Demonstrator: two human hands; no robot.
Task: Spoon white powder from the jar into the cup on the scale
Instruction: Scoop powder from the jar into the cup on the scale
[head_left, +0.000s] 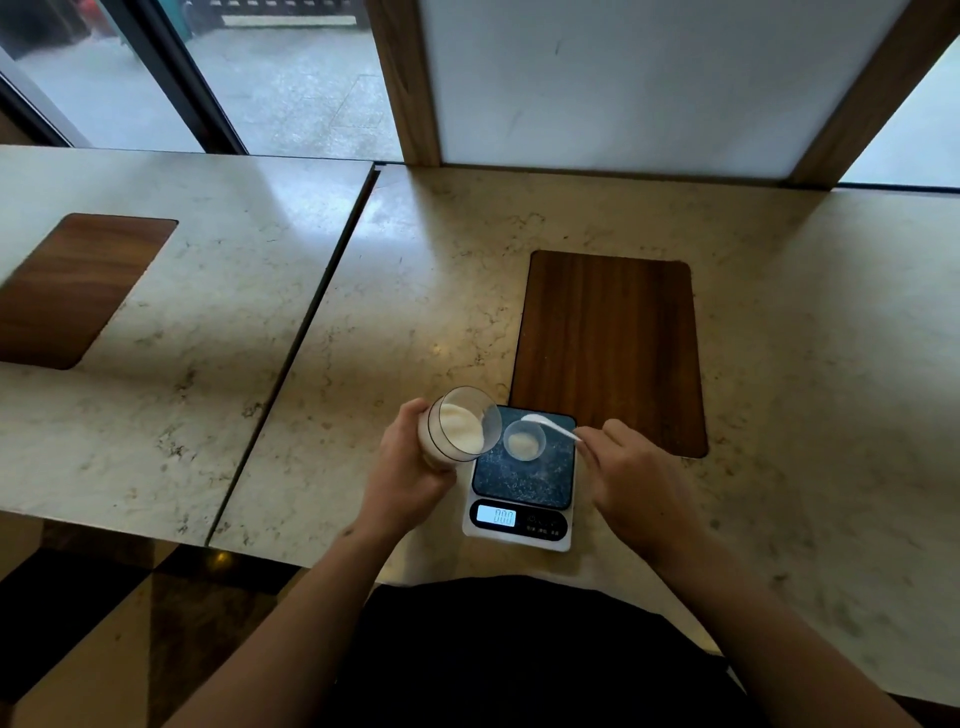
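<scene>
The cup sits on the dark platform of the scale, toward its 12 o'clock edge, with a little white powder in its bottom. My right hand has its grip pinched together on the handle of a white spoon, whose bowl hangs over the cup's rim at about 1 o'clock. At the cup's 9 o'clock, my left hand is clamped around the jar, tilted with its open mouth toward the cup and powder banked inside. The scale rests on the marbled counter, a wooden inlay just beyond at 12 o'clock.
</scene>
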